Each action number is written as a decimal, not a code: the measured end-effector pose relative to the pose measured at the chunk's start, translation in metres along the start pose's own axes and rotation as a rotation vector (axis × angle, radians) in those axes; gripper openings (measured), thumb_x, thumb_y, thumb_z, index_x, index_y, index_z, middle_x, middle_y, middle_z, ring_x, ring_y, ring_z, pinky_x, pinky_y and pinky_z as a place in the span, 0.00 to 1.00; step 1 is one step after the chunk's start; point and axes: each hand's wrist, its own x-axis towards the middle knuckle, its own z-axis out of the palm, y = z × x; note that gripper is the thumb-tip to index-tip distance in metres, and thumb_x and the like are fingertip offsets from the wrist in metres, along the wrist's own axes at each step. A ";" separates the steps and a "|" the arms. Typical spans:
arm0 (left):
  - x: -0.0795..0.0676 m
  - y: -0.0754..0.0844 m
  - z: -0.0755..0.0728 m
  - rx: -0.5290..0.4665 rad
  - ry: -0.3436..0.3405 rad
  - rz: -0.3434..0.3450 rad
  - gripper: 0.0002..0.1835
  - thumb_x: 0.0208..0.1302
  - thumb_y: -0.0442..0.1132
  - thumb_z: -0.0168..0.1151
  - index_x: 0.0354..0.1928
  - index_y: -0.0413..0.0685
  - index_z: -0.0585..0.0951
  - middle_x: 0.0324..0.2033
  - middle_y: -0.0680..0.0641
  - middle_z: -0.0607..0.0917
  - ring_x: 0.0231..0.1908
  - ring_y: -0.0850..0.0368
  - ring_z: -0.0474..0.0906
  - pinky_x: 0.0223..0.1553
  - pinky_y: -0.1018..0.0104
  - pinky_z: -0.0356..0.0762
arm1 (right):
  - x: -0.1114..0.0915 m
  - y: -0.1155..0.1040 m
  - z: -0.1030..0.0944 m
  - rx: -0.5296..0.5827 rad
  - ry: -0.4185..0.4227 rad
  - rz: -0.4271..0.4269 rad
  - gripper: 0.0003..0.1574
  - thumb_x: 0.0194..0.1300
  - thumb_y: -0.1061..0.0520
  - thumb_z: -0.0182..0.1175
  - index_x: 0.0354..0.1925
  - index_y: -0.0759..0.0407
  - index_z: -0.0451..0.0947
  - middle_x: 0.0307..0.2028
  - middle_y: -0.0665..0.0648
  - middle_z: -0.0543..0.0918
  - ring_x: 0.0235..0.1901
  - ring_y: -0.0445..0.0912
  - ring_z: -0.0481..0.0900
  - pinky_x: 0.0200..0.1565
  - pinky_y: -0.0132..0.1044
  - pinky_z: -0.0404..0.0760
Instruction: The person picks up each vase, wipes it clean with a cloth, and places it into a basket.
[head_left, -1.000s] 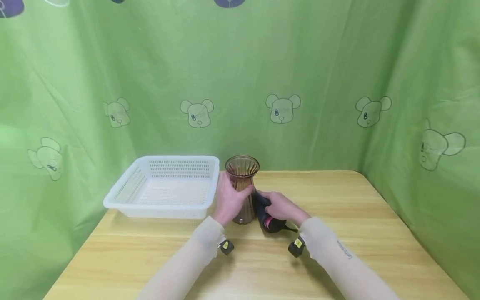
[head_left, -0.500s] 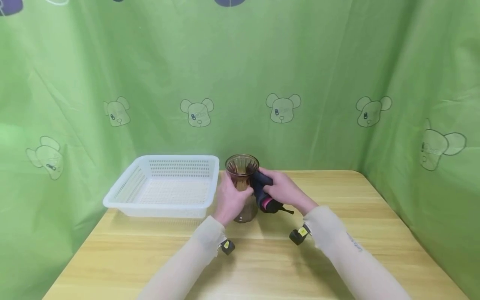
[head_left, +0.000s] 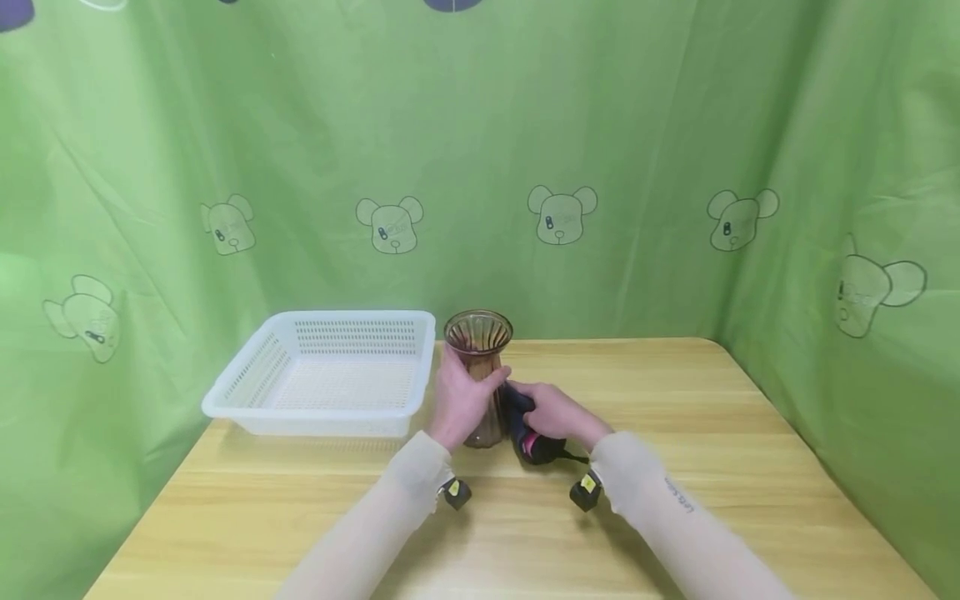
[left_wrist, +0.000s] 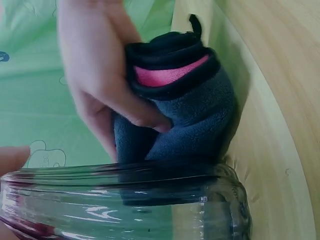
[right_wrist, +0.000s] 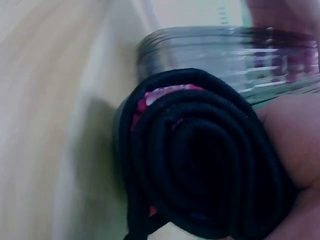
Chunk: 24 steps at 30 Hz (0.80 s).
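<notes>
Around the vase (head_left: pixel 487 423) curls our left hand (head_left: pixel 462 398); just right of it, our right hand (head_left: pixel 555 412) grips a rolled dark cloth (left_wrist: pixel 197 110).

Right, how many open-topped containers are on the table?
2: the white basket on the left of the table, and the brownish glass vase just right of it, upright and gripped by the left hand. Anything small behind them could be hidden.

Left hand (head_left: pixel 461 400) grips 1 upright vase (head_left: pixel 489 418); right hand (head_left: pixel 557 412) holds 1 dark bundle (head_left: pixel 517 423) beside it; 1 white basket (head_left: pixel 322 424), left.
</notes>
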 end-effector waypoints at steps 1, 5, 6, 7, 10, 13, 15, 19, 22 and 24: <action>0.000 0.000 0.000 0.005 0.007 0.000 0.42 0.52 0.49 0.77 0.66 0.50 0.65 0.58 0.46 0.80 0.60 0.50 0.78 0.66 0.53 0.73 | 0.000 0.000 0.001 0.007 -0.005 0.003 0.46 0.58 0.71 0.56 0.75 0.55 0.64 0.55 0.71 0.82 0.28 0.45 0.81 0.31 0.35 0.82; 0.001 -0.002 -0.001 0.043 0.030 0.004 0.42 0.51 0.48 0.78 0.65 0.48 0.67 0.58 0.46 0.75 0.59 0.50 0.75 0.67 0.54 0.72 | -0.002 0.000 0.000 0.014 0.015 -0.009 0.46 0.58 0.70 0.57 0.74 0.54 0.65 0.57 0.72 0.81 0.29 0.45 0.81 0.33 0.35 0.82; 0.001 -0.002 -0.002 0.053 0.034 0.004 0.42 0.50 0.48 0.78 0.65 0.47 0.67 0.57 0.46 0.73 0.59 0.50 0.74 0.67 0.54 0.72 | -0.002 -0.001 -0.002 0.021 0.019 -0.013 0.46 0.58 0.70 0.57 0.74 0.55 0.65 0.57 0.72 0.80 0.29 0.46 0.81 0.32 0.36 0.83; 0.001 -0.002 -0.002 0.061 0.036 0.003 0.43 0.49 0.48 0.79 0.65 0.47 0.67 0.57 0.46 0.72 0.58 0.50 0.74 0.67 0.54 0.72 | -0.003 -0.003 -0.004 0.025 0.023 -0.018 0.45 0.58 0.70 0.57 0.74 0.55 0.65 0.58 0.73 0.80 0.29 0.46 0.81 0.33 0.36 0.83; 0.001 -0.001 -0.004 0.080 0.032 0.007 0.43 0.48 0.48 0.79 0.65 0.47 0.68 0.57 0.47 0.71 0.58 0.51 0.74 0.67 0.54 0.72 | -0.006 -0.009 -0.013 0.028 0.046 -0.041 0.45 0.59 0.70 0.58 0.74 0.54 0.65 0.60 0.72 0.78 0.33 0.47 0.82 0.36 0.37 0.83; 0.002 -0.001 -0.006 0.097 0.027 0.025 0.42 0.49 0.49 0.78 0.65 0.47 0.68 0.57 0.47 0.72 0.59 0.50 0.73 0.68 0.54 0.71 | -0.008 -0.018 -0.025 0.006 0.078 -0.085 0.44 0.60 0.69 0.58 0.74 0.53 0.65 0.63 0.71 0.77 0.39 0.49 0.81 0.41 0.38 0.81; 0.002 0.000 -0.007 0.106 0.026 0.037 0.42 0.50 0.48 0.78 0.65 0.47 0.69 0.57 0.46 0.74 0.60 0.50 0.73 0.68 0.54 0.70 | -0.009 -0.025 -0.033 0.010 0.092 -0.100 0.45 0.60 0.68 0.58 0.74 0.53 0.64 0.64 0.70 0.76 0.41 0.50 0.81 0.42 0.39 0.81; 0.000 0.001 -0.009 0.115 0.014 0.034 0.42 0.51 0.48 0.76 0.67 0.47 0.68 0.59 0.45 0.78 0.62 0.48 0.74 0.69 0.52 0.70 | -0.011 -0.038 -0.048 0.046 0.102 -0.074 0.44 0.63 0.67 0.58 0.76 0.53 0.61 0.65 0.73 0.74 0.37 0.49 0.81 0.39 0.37 0.82; 0.000 0.001 -0.011 0.119 -0.006 0.021 0.41 0.53 0.47 0.75 0.67 0.48 0.67 0.60 0.43 0.80 0.63 0.47 0.75 0.68 0.51 0.70 | -0.010 -0.044 -0.055 0.074 0.112 -0.052 0.44 0.65 0.66 0.57 0.77 0.55 0.59 0.64 0.76 0.73 0.32 0.49 0.82 0.34 0.37 0.83; 0.000 0.001 -0.011 0.117 -0.026 0.015 0.39 0.54 0.47 0.73 0.67 0.48 0.67 0.60 0.42 0.81 0.63 0.47 0.75 0.68 0.50 0.71 | -0.009 -0.046 -0.057 0.077 0.122 -0.056 0.43 0.65 0.67 0.56 0.77 0.56 0.58 0.63 0.76 0.74 0.33 0.50 0.82 0.34 0.38 0.84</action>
